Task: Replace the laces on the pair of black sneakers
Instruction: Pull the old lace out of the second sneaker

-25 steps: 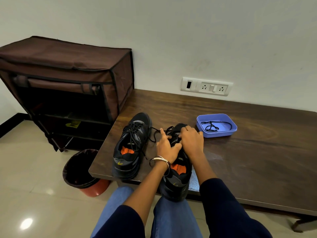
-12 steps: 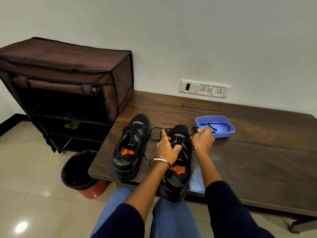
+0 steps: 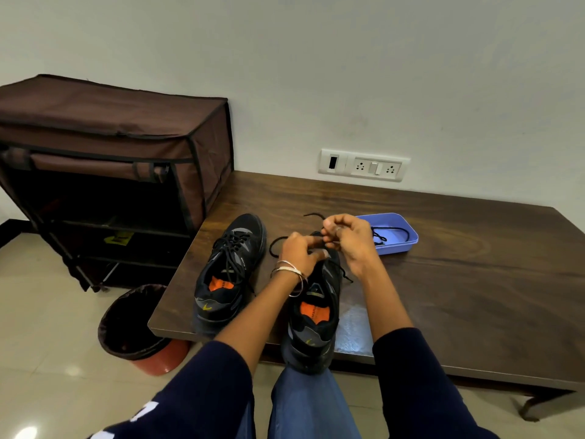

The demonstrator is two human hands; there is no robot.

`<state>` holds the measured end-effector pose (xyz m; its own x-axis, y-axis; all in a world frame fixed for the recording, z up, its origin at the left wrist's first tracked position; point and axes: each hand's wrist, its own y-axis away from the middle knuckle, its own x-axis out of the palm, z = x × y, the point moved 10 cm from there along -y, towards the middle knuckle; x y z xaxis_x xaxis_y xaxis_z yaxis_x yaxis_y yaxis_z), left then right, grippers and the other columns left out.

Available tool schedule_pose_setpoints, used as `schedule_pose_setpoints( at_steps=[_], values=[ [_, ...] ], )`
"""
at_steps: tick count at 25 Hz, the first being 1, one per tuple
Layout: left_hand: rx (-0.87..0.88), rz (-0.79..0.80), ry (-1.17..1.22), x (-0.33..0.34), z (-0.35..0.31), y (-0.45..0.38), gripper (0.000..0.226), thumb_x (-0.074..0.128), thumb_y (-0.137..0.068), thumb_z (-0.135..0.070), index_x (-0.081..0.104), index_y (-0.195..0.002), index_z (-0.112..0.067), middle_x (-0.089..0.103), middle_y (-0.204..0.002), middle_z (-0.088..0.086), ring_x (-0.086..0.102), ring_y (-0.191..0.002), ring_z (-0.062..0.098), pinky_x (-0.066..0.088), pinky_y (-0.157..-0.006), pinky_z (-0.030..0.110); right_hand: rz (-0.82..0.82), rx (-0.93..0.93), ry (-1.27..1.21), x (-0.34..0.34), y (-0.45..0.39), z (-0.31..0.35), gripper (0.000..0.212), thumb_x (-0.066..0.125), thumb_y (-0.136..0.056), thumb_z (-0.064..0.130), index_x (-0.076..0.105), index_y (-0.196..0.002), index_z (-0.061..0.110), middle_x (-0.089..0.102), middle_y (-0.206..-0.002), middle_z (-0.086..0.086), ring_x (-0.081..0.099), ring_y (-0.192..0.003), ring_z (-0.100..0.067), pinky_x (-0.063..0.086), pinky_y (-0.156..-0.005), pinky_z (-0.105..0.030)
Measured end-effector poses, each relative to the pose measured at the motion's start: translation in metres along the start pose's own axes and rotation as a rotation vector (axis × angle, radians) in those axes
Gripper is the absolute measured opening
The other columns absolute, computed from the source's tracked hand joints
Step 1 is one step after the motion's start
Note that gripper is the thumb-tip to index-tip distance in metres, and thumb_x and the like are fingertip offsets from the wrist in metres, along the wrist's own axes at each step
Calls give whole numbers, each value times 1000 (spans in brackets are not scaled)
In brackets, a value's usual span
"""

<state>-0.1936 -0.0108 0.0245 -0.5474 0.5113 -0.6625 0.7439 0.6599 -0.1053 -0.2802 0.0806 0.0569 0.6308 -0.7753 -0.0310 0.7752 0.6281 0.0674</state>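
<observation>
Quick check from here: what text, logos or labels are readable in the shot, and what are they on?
No text reads whole.
Orange insole of the left sneaker: print partly hidden, reads roughly "...sh".
Orange insole of the right sneaker: similar print, too blurred to read.
Yellow marks at both heels: logos, no letters.
Yellow tag in the shoe rack: too blurred.
White print on the sleeve: cut off, unreadable.

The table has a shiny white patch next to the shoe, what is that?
In the head view it is glare: light bouncing off the glossy table beside the right shoe; another bright spot shines on the floor tiles.
</observation>
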Motion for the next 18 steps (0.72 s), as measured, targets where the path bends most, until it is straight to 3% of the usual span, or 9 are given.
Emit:
schedule_pose_setpoints(
  at_steps=[2, 5, 7, 10, 12, 14, 15, 18],
  values=[
    [-22, 82, 15, 14, -3, -6, 21, 72, -82, -24, 75, -101, -14, 68, -94, 14, 62, -89, 27, 41, -73, 26, 2, 19, 33, -1, -1, -4, 13, 57, -93, 0, 66, -88, 7, 64, -73, -6, 58, -60, -12, 49, -55, -21],
    [-89, 21, 113, 17, 8, -8, 12, 73, -82, -21, 76, -89, -11, 72, -85, 9, 65, -84, 24, 49, -79, 32, -270, 187, 195, -38, -1, -46, 13, 57, -86, 0, 65, -84, 11, 70, -90, -14, 62, -73, -24, 53, -63, -34],
    [-132, -18, 162, 15, 14, -7, 13, 71, -84, -18, 74, -94, -10, 72, -87, 8, 64, -83, 21, 47, -79, 25, -363, 285, 412, -57, 7, -70, 6, 63, -81, 9, 67, -81, 5, 70, -93, -15, 63, -79, -30, 57, -69, -40],
    [-185, 31, 228, 19, 19, -9, 26, 70, -85, -14, 70, -110, -7, 66, -82, 6, 58, -81, 14, 42, -77, 18, -132, 334, 431, -36, 21, -87, 21, 76, -77, 20, 63, -70, 5, 57, -64, -4, 48, -56, -19, 42, -51, -30],
    [-155, 118, 158, 25, 9, -11, 29, 73, -83, -16, 72, -110, -9, 69, -84, 8, 62, -84, 16, 44, -83, 20, 40, 341, 482, -12, 29, -88, 29, 80, -68, 30, 56, -65, 14, 52, -60, -3, 50, -56, -19, 40, -51, -30],
    [-139, 119, 66, 24, 4, -13, 24, 72, -83, -18, 74, -106, -10, 72, -95, 11, 64, -94, 19, 44, -88, 24, 65, 336, 621, -4, 27, -91, 37, 75, -51, 43, 53, -69, 20, 59, -82, -11, 59, -83, -31, 50, -69, -40],
    [-143, 91, 57, 21, 2, -13, 21, 71, -84, -19, 75, -102, -9, 72, -96, 10, 63, -94, 20, 44, -87, 25, 68, 333, 673, -3, 26, -92, 38, 72, -50, 45, 53, -73, 21, 60, -95, -14, 57, -96, -33, 48, -76, -43],
    [-241, -30, 157, 15, 13, -14, 19, 59, -93, -19, 69, -99, -3, 69, -87, 9, 60, -76, 20, 45, -67, 24, 18, 292, 802, -2, 34, -84, 43, 67, -74, 42, 58, -101, 11, 49, -127, -19, 41, -122, -38, 40, -92, -44]
  ],
)
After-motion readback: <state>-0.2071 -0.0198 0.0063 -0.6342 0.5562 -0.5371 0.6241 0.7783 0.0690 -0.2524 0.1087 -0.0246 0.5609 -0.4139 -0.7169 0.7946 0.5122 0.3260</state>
